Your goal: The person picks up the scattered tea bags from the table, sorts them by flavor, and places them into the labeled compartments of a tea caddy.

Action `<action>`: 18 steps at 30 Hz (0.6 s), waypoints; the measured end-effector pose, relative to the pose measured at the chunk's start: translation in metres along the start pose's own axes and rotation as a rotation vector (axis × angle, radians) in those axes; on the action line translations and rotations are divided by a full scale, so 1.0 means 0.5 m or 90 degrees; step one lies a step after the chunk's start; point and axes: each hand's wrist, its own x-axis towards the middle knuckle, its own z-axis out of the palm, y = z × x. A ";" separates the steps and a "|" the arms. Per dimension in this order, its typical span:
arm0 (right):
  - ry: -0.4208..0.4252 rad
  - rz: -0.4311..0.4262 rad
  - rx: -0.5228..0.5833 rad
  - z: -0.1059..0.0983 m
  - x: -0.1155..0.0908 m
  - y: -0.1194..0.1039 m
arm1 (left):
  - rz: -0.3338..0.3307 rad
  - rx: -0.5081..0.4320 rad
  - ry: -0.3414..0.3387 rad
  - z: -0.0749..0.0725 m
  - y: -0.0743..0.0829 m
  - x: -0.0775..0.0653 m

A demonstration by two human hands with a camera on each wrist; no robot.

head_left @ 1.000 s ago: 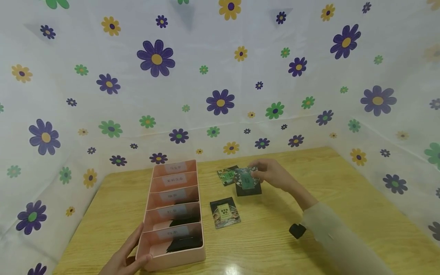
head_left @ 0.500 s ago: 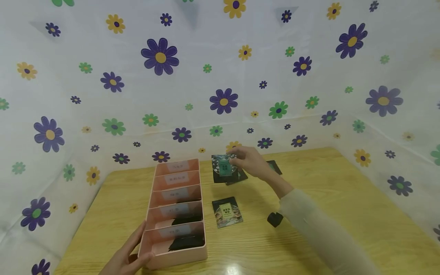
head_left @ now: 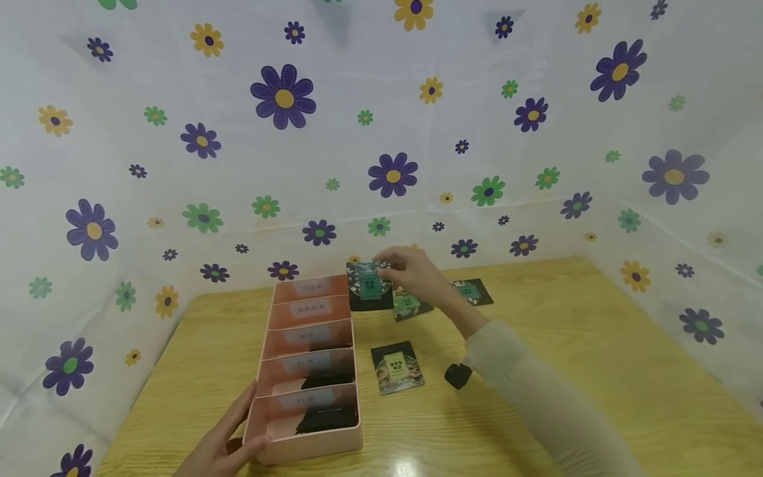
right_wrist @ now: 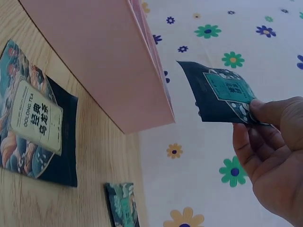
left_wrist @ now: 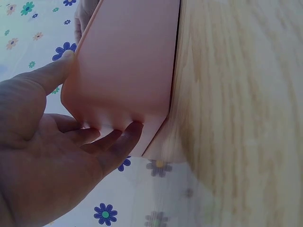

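My right hand (head_left: 414, 271) pinches a dark tea sachet (head_left: 368, 295) with a teal label between thumb and fingers. It holds the sachet raised beside the far right edge of the pink divided box (head_left: 310, 449). In the right wrist view the tea sachet (right_wrist: 222, 92) is tilted and apart from the box wall (right_wrist: 94, 56). My left hand (head_left: 229, 434) grips the box's near left corner, thumb on one side and fingers on the other. Labelled compartments run along the box; the nearer ones hold dark packets (head_left: 326, 419), while the bottoms of the far ones are hidden.
An oolong tea sachet (head_left: 397, 370) lies on the wooden table (head_left: 536, 318) right of the box. Behind it lie a green-labelled sachet (head_left: 407, 305), partly covered by my hand, and another sachet (head_left: 477, 291). A flowered sheet (head_left: 334, 146) surrounds the table.
My right hand has carried the teal-labelled sachet leftward and up, from above the other sachets to the box's far edge. My left hand keeps its grip on the box.
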 end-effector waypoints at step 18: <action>0.032 -0.300 -0.184 0.168 0.009 -0.020 | 0.039 -0.014 -0.006 0.000 0.000 -0.001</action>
